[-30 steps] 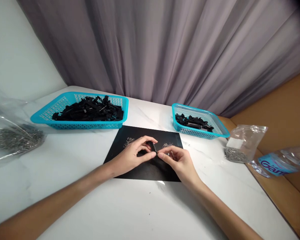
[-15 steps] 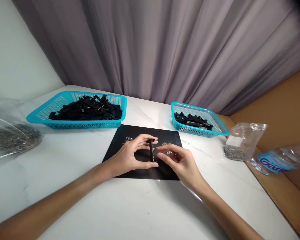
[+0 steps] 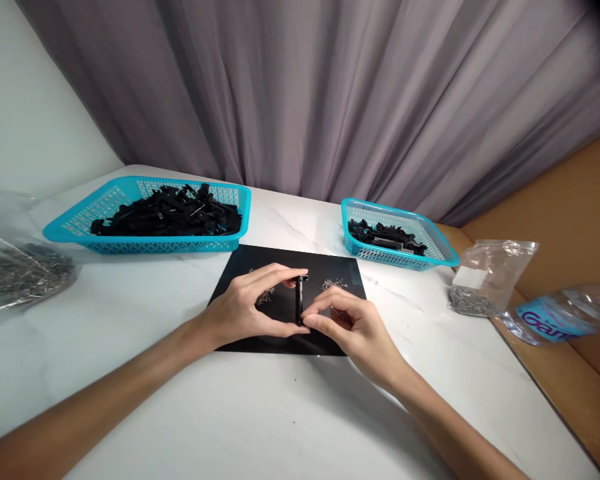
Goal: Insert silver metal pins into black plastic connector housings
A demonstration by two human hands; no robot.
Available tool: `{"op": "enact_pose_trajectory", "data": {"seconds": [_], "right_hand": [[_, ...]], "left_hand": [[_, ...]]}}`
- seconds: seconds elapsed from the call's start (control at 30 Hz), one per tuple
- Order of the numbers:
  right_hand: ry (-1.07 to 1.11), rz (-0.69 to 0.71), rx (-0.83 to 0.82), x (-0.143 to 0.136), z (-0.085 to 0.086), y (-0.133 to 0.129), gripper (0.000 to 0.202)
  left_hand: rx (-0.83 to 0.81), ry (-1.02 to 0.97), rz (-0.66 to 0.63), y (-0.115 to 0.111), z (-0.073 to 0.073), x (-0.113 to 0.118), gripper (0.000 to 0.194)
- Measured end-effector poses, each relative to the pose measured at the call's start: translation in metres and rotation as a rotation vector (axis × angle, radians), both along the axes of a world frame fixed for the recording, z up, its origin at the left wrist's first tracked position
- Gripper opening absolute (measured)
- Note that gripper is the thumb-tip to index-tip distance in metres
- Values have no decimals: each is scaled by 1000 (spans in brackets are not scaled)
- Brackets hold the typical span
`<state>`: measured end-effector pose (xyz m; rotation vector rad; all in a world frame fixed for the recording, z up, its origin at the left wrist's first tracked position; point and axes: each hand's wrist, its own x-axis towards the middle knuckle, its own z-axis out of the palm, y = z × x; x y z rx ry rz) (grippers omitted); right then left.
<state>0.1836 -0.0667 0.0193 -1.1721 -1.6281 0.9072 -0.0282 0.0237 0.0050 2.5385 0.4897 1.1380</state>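
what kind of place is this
Probably a small hand-assembly spot, perhaps at home: a basket heaped with black parts, a bag of small metal pieces and a grey curtain behind the table.

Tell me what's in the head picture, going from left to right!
Big clear plastic bag of silvery bits, big blue plastic basket of black parts, thin upright black part, smaller blue plastic basket of black pieces, small clear plastic bag of silvery pieces, blue-labelled clear plastic bottle.
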Motion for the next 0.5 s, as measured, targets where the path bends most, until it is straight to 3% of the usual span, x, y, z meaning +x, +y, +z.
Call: {"op": "enact_pose_trajectory", "data": {"seconds": [0.5], "right_hand": [[-212, 233, 53, 17, 6, -1, 18]], "left_hand": [[16, 33, -36, -3, -3, 3, 69]]}}
